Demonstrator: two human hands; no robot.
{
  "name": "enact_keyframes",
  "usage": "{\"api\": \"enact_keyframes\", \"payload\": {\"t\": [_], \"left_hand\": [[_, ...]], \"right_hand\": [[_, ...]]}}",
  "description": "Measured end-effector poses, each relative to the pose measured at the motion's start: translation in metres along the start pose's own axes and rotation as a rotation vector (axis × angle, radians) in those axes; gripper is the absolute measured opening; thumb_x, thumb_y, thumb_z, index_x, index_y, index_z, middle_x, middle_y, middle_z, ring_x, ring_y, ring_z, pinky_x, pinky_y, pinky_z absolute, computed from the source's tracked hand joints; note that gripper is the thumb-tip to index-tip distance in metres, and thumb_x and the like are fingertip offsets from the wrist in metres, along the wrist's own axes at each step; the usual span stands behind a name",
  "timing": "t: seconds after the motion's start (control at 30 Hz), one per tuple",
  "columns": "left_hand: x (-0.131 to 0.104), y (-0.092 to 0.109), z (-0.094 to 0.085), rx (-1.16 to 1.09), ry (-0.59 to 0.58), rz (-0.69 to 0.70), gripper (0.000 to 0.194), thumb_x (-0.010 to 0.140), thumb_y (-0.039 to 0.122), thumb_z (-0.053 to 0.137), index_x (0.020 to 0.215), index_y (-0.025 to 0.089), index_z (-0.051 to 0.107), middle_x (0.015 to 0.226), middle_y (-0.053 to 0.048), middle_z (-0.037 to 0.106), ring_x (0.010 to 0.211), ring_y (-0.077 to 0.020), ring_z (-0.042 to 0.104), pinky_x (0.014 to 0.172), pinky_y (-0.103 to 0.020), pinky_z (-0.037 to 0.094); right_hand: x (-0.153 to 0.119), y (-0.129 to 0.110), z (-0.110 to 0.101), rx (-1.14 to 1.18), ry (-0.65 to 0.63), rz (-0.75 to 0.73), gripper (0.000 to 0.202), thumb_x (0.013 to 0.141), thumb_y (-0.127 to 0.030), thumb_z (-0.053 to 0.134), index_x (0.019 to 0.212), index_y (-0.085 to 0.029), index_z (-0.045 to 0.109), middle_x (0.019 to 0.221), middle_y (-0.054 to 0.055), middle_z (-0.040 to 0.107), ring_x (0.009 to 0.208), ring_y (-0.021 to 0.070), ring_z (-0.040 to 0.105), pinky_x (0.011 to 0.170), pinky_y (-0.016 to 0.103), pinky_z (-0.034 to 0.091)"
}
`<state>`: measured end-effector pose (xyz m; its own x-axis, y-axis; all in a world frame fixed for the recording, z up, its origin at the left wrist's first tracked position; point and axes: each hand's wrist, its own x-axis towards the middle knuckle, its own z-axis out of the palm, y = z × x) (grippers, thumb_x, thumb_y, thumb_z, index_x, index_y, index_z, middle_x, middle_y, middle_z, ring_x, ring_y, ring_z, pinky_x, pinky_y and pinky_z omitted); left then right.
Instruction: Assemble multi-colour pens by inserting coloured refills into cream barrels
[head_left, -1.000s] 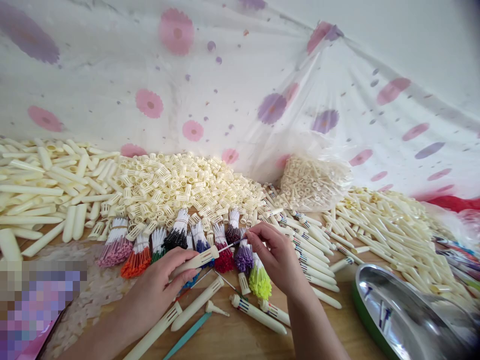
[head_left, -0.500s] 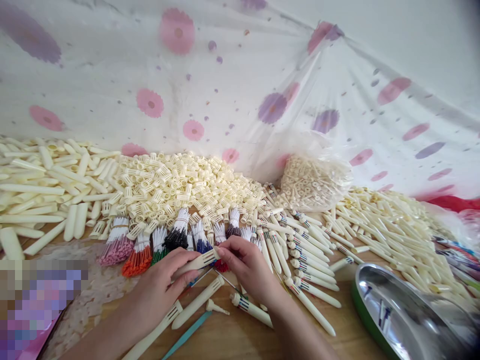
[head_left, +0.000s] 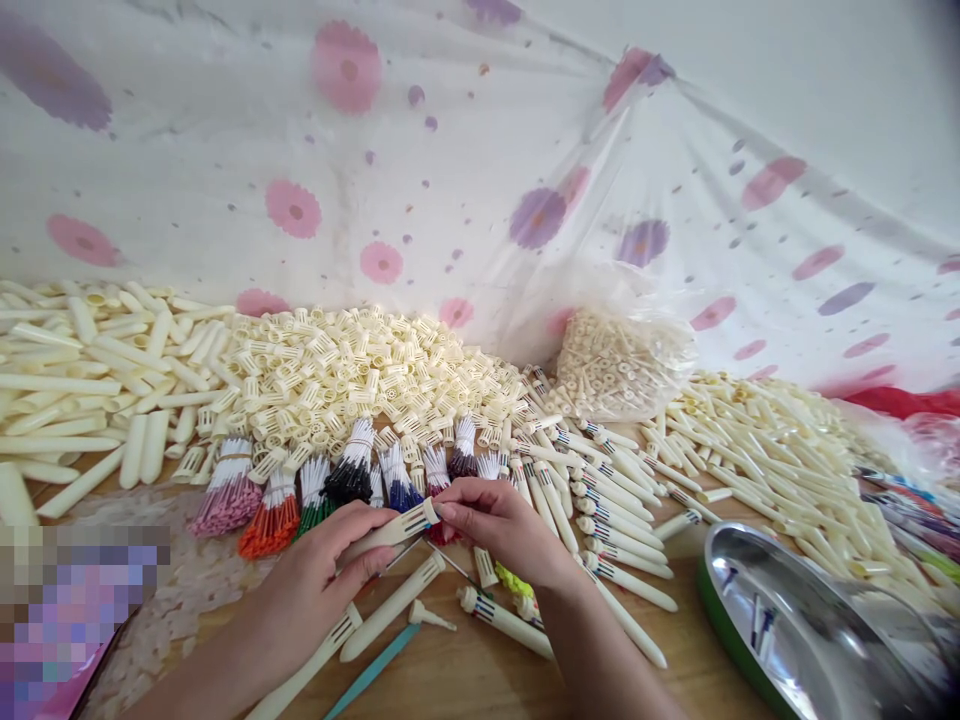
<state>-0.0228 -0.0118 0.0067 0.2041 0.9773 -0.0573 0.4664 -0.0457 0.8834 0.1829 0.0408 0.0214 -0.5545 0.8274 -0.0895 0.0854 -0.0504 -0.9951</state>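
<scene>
My left hand is wrapped round a cream multicolour pen, its slotted end tilted up to the right. Dark and blue bits show in the slots. At that end, the thumb and fingers of my right hand are pinched together; any small part between them is hidden. Below the hands lie two slotted cream pen barrels, a small cream nozzle-like piece and a teal strip-like tool. A pen with coloured sliders rests near my right wrist, beside a bright yellow bundle.
Rubber-banded refill bundles line up before a heap of slotted caps. Plain barrels pile up at left, more tapered barrels at right. Finished-looking pens lie in rows. A metal tray stands front right.
Both hands stay on the same pen, with only a slight shift of the fingers. The right forearm has moved a little, uncovering more of the yellow bundle. The whole view has shifted slightly.
</scene>
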Motion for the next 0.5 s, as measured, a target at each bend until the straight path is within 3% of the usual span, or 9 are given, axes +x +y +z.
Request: {"api": "enact_keyframes", "payload": {"t": [0.23, 0.5], "left_hand": [[-0.001, 0.001, -0.001, -0.018, -0.008, -0.016, 0.027, 0.085, 0.039, 0.048, 0.107, 0.032, 0.062, 0.093, 0.001, 0.066, 0.081, -0.0186, 0.064, 0.072, -0.028, 0.052], [-0.002, 0.007, -0.004, -0.059, -0.041, -0.023, 0.027, 0.085, 0.041, 0.049, 0.106, 0.03, 0.062, 0.089, 0.0, 0.066, 0.083, -0.0202, 0.063, 0.073, -0.03, 0.052]], "right_hand": [[0.003, 0.004, 0.012, 0.087, 0.12, -0.084, 0.03, 0.076, -0.044, 0.064, 0.068, -0.014, 0.06, 0.061, -0.002, 0.051, 0.055, 0.0077, 0.04, 0.054, 0.022, 0.032], [-0.002, -0.004, 0.003, 0.097, 0.004, -0.032, 0.03, 0.077, -0.044, 0.062, 0.071, -0.015, 0.065, 0.064, 0.0, 0.055, 0.053, 0.007, 0.04, 0.049, 0.021, 0.031]]}}
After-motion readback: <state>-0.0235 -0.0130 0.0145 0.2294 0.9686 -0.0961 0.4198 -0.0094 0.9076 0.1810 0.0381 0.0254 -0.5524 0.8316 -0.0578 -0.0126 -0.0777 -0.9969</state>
